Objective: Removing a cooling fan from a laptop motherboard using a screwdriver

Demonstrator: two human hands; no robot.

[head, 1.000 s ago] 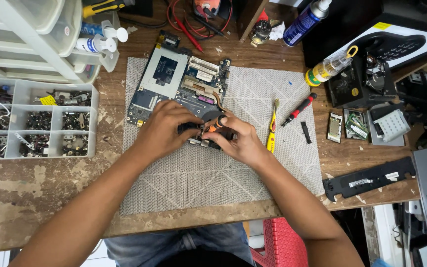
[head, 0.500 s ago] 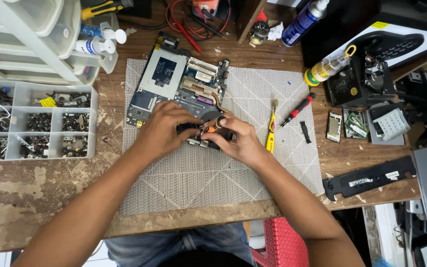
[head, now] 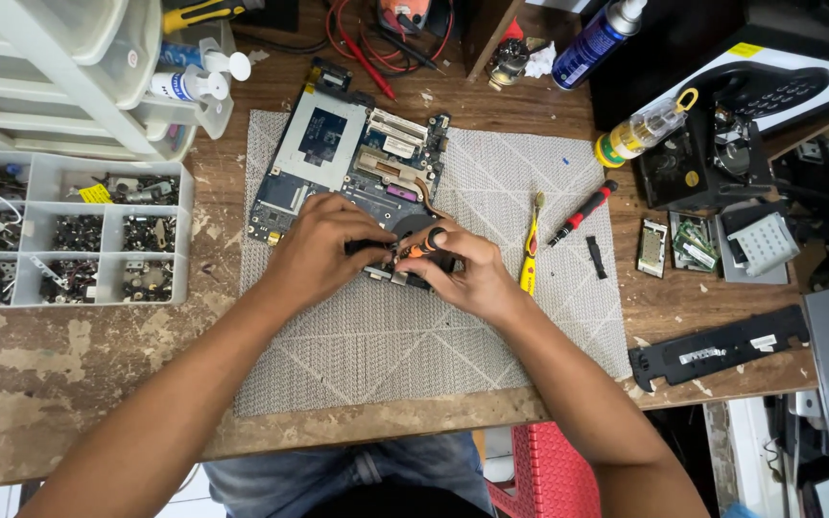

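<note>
A laptop motherboard (head: 347, 158) lies on the upper left part of a grey work mat (head: 414, 326), and both hands meet over its near edge, hiding the fan area beneath them. The right hand (head: 467, 273) pinches a small orange-and-black screwdriver (head: 424, 245), whose tip is hidden behind the fingers, while the left hand (head: 323, 249) presses down on the board with curled fingers; whether it grips anything is unclear. Right of the motherboard, a yellow tool (head: 531, 251) and a red-handled screwdriver (head: 582, 213) lie on the mat.

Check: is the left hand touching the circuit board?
Touching. The head view shows the left hand resting on the circuit board's lower edge, fingers overlapping it with no gap.
</note>
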